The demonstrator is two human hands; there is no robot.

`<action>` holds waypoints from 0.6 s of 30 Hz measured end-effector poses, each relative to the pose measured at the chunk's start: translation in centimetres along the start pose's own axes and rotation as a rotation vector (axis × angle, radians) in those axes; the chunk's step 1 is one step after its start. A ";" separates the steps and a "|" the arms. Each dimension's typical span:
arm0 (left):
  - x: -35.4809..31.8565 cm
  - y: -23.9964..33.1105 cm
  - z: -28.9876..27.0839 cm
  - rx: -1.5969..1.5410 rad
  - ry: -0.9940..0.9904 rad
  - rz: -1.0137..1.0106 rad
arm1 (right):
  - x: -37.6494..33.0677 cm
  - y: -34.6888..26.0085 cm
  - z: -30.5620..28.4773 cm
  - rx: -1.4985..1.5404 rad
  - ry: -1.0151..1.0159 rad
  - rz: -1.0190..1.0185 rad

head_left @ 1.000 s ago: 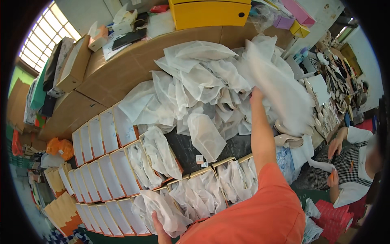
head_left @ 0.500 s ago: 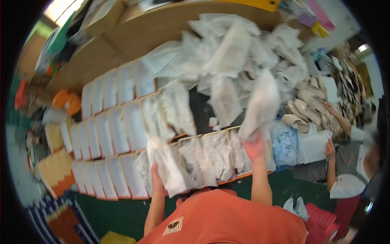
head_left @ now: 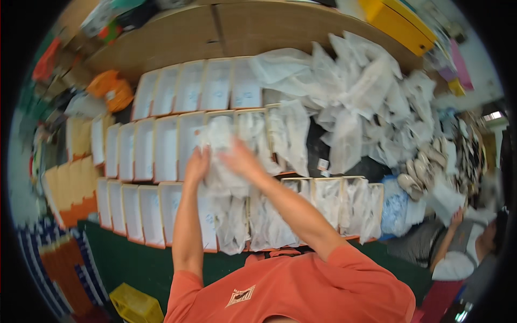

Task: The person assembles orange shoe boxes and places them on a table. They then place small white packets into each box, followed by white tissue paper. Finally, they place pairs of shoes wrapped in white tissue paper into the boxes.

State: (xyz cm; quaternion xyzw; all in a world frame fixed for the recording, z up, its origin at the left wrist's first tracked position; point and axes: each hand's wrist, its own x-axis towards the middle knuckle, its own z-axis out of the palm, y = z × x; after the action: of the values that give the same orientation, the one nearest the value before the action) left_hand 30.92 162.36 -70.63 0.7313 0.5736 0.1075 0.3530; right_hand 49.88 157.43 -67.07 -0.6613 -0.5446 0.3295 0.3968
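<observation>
Shirt: an orange-red T-shirt [head_left: 328, 293], plain cloth, loose over the shoulders from where I stand.
Left sleeve [head_left: 184, 288]: short, same orange-red, ending above the elbow.
Right sleeve [head_left: 351, 265]: matches it, short and wide.
Chest badge [head_left: 240, 296]: a pale, slanted four-sided patch, dark figure inside, small lettering along the edge.
Neckline [head_left: 280, 316]: curved, only partly visible.
Forearms and hands: bare, the right hand [head_left: 239, 159] blurred.

The shirt [head_left: 312, 285] bears a pale badge [head_left: 240, 296] with a dark motif and small lettering. Blue marks [head_left: 188, 93] show inside several boxes [head_left: 166, 145], too small to read. A white tag [head_left: 323, 164] on the dark tabletop [head_left: 318, 144] is likewise illegible.
</observation>
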 end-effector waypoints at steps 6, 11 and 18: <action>3.2 -2.7 8.0 0.670 0.236 0.345 | -7.1 -1.9 -6.8 0.117 -0.003 -0.178; 2.2 4.6 11.3 0.340 0.473 0.250 | -14.0 20.4 -26.4 0.128 0.942 0.283; 1.0 30.7 27.9 -0.663 -0.288 0.163 | -11.0 31.1 -57.1 0.221 1.463 0.477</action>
State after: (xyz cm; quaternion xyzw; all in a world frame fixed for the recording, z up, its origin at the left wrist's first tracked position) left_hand 70.31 149.48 -71.52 0.6282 0.3917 0.2111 0.6382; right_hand 111.64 134.25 -67.83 -0.7665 0.0488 -0.0617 0.6374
